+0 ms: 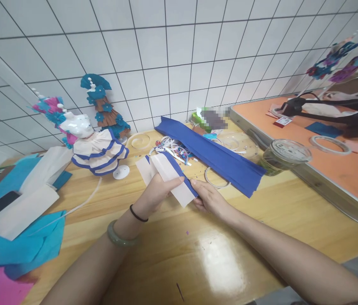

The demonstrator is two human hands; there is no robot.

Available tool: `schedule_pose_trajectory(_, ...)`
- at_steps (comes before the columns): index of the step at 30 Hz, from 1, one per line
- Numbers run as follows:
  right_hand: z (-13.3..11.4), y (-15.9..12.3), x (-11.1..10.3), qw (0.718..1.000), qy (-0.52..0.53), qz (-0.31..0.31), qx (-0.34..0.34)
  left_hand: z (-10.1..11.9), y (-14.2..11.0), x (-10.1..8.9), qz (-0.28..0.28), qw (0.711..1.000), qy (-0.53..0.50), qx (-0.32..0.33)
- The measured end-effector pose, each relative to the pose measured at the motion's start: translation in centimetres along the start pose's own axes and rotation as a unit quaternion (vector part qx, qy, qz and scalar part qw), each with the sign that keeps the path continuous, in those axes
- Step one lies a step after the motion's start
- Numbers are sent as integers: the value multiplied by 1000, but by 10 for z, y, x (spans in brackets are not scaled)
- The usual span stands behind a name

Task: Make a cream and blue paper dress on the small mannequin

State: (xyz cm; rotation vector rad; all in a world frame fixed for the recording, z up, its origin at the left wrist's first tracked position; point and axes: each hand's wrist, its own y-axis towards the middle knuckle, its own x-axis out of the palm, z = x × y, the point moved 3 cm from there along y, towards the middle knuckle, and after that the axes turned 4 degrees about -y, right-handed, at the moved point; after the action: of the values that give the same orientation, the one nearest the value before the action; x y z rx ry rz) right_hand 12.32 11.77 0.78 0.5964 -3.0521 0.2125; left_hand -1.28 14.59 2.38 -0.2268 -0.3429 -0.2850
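A strip of pale crepe paper edged in dark blue is held over the table between both hands. My left hand is closed on its middle, thumb on top. At the blue edge, my right hand pinches the strip between thumb and fingers. A long blue crepe paper sheet lies just beyond the hands. Left of them stands a white figure in a pale ruffled paper skirt with blue trim. A pile of paper scraps lies behind the held strip.
A lidded jar stands right, beside an orange-topped table with a tape roll and a black bag. Blue paper, pale strips and a phone lie left. A teal-and-brown paper decoration stands by the tiled wall.
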Motion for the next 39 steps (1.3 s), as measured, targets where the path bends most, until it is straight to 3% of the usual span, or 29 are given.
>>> schedule_pose_trajectory(8, -6, -3, 3, 1000, -9, 1, 1, 5, -2, 2, 57, 998, -13, -1)
schedule_pose_trajectory(26, -5, -2, 3, 999, 16, -16, 25, 7, 0, -1, 46, 998, -3, 42)
schedule_pose_trajectory(33, -11, -4, 3, 999, -44, -1, 19, -3, 1, -3, 12, 999, 29, 34)
schedule_pose_trajectory(39, -11, -4, 2, 998, -65, 11, 17, -4, 0, -1, 30, 998, 44, 39)
